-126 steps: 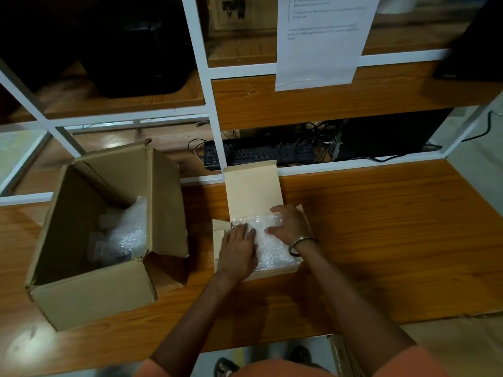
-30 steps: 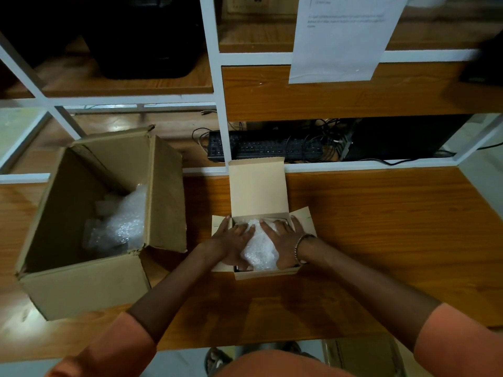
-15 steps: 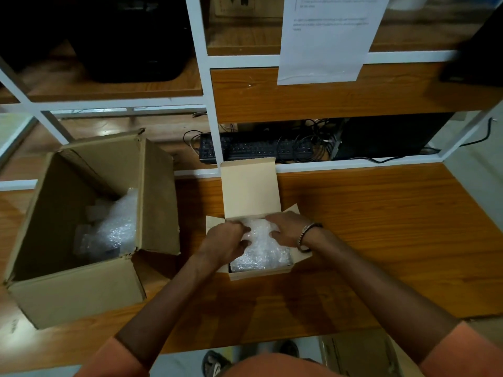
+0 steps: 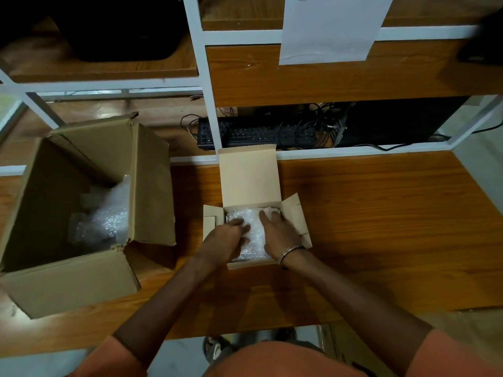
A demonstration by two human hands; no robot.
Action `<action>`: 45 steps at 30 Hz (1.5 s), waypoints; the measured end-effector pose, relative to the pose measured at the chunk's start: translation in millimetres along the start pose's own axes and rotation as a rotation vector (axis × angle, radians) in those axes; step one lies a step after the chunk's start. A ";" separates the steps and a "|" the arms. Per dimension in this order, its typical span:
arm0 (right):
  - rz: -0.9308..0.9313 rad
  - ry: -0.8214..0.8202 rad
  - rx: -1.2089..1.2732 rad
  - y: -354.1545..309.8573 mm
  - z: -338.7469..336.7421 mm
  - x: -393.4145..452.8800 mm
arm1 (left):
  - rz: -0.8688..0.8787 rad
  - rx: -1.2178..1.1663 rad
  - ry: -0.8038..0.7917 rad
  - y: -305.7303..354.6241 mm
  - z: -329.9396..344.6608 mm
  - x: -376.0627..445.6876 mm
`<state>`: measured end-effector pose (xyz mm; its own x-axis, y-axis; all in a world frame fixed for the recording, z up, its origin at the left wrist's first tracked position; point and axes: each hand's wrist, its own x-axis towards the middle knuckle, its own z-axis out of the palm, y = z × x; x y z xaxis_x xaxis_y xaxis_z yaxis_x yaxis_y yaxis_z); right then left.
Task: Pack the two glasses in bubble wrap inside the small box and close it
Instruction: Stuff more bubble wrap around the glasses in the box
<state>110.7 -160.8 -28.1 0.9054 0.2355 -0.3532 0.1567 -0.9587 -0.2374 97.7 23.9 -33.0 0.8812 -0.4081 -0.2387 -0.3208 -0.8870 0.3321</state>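
The small cardboard box (image 4: 295,213) stands on the wooden table, its lid upright at the far side and both side flaps spread out. Crumpled bubble wrap (image 4: 254,235) fills the inside, and the glasses are hidden beneath it. My left hand (image 4: 227,240) lies on the left part of the wrap with its fingers reaching toward the middle, pressing down. My right hand (image 4: 277,232), with a bangle on the wrist, presses the right part, fingertips near the far right corner.
A large open cardboard box (image 4: 68,284) with more bubble wrap (image 4: 104,219) inside stands to the left. Behind the table a black keyboard (image 4: 255,131) and cables sit on a lower shelf. A paper sheet (image 4: 329,28) hangs from the white shelf frame.
Both hands have kept working the wrap down into the small box, and have shifted slightly toward its far side. The lid stays up and the flaps stay out.
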 end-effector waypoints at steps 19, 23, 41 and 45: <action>-0.169 0.229 0.217 20.1 -12.7 -13.8 | -0.213 -0.049 0.432 24.2 8.9 -31.1; -0.249 0.402 0.104 10.5 7.3 -24.1 | -0.249 -0.001 0.525 19.2 17.7 -31.4; -0.118 -0.089 -0.003 3.9 9.6 5.6 | -0.229 0.198 0.111 18.9 34.1 -28.3; -0.160 -0.189 0.090 8.7 -14.6 8.3 | -0.197 0.054 0.081 15.7 22.3 -28.9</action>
<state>125.3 -169.4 -19.9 0.7811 0.4163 -0.4653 0.2481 -0.8909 -0.3805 59.4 16.9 -41.2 0.9529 -0.2090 -0.2197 -0.1559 -0.9591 0.2362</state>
